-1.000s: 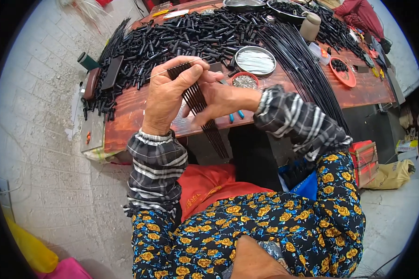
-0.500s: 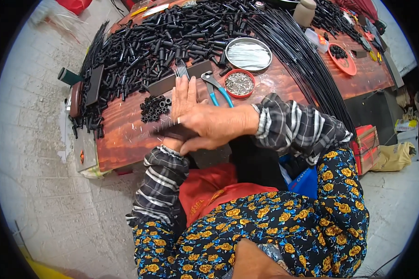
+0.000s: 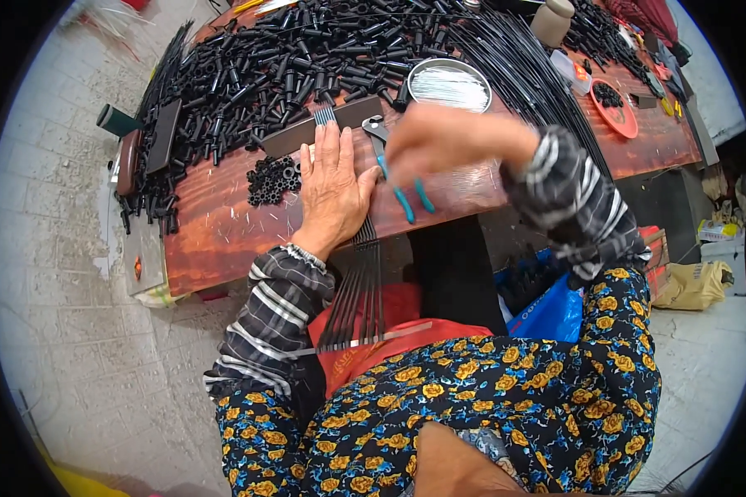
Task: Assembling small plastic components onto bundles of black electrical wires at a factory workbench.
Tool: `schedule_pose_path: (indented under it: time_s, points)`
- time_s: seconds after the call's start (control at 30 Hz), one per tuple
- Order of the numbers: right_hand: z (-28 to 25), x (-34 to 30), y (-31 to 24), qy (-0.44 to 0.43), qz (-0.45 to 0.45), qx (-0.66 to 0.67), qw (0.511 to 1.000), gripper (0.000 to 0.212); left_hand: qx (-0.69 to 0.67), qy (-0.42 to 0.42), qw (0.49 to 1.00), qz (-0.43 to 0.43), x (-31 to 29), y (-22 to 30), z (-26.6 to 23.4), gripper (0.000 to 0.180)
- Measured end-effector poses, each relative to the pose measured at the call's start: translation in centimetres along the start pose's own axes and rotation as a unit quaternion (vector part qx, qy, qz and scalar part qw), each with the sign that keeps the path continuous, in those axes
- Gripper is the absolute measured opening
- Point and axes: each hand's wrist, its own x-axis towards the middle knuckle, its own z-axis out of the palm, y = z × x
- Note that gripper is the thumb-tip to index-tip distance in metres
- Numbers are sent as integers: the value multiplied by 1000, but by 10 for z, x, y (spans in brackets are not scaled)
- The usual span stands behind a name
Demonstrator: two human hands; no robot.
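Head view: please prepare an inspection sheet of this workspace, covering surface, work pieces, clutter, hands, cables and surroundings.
Surface: reddish-brown table, small pale bits scattered.
Work pieces: row of black rods under the left hand, reaching past the table edge.
Clutter: heap of black tubular parts; small black rings; blue-handled pliers; round tray of white strips.
Hands: left hand flat, fingers extended; right hand blurred near the pliers, grip unclear.
Cables: nothing seen for certain.
Surroundings: pale floor; blue bag beside the lap; tan bag at right.
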Motion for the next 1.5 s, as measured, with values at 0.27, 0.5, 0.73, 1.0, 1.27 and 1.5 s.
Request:
schedule_pose_path:
  time_s: [0.27, 0.5, 0.73, 1.0, 1.27, 1.5]
  points:
    - [-54, -14, 130, 217, 153, -204, 942, 15, 15, 2, 1000, -11, 1, 2, 2, 71]
    - [-54, -13, 139, 248, 104, -292, 918, 14, 18, 7, 1000, -2, 0, -2, 2, 70]
    - [-59, 0, 75, 213, 214, -139, 943, 12, 2, -4, 1000, -21, 1, 4, -1, 70]
    - [-16, 61, 65, 222, 15, -178, 959, 22, -13, -27, 999, -19, 3, 8, -8, 69]
    - [-4, 74, 70, 193, 29, -206, 959, 37, -10, -41, 999, -25, 3, 6, -8, 68]
    - [-5, 70, 73, 195, 38, -181, 963, 40, -7, -44, 999, -21, 3, 7, -9, 68]
